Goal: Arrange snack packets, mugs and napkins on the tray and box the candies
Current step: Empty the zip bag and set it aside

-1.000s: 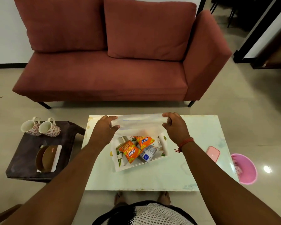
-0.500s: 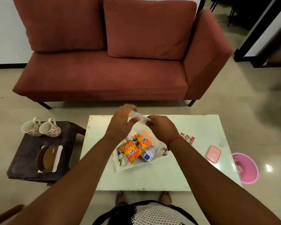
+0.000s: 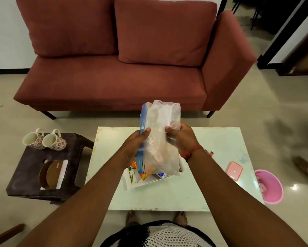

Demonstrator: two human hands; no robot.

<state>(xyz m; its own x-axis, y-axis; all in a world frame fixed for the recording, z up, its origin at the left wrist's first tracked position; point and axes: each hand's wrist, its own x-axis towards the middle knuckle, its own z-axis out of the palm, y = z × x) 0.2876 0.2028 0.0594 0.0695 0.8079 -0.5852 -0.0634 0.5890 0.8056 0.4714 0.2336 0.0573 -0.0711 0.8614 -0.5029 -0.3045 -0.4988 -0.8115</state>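
Observation:
Both hands hold a clear plastic zip bag (image 3: 159, 138) upright above the white tray (image 3: 131, 182). My left hand (image 3: 134, 147) grips its blue-edged left side and my right hand (image 3: 182, 139) grips its right side. The bag hides most of the tray; orange snack packets (image 3: 142, 175) and a white-blue packet (image 3: 161, 175) peek out below it. A few candies (image 3: 210, 153) lie on the table behind my right wrist. Two floral mugs (image 3: 44, 141) and a brown napkin holder with white napkins (image 3: 52, 174) stand on the dark side stool (image 3: 25, 175) to the left.
A pale coffee table (image 3: 220, 148) carries the tray and a small pink box (image 3: 234, 170) at the right. On the floor to the right stands a pink bin (image 3: 271, 186). Behind the table is a red sofa (image 3: 114, 77). My feet show under the near table edge.
The bag was stretched wide and flat between my hands over the tray; my hands came together, folded it and lifted it upright and higher.

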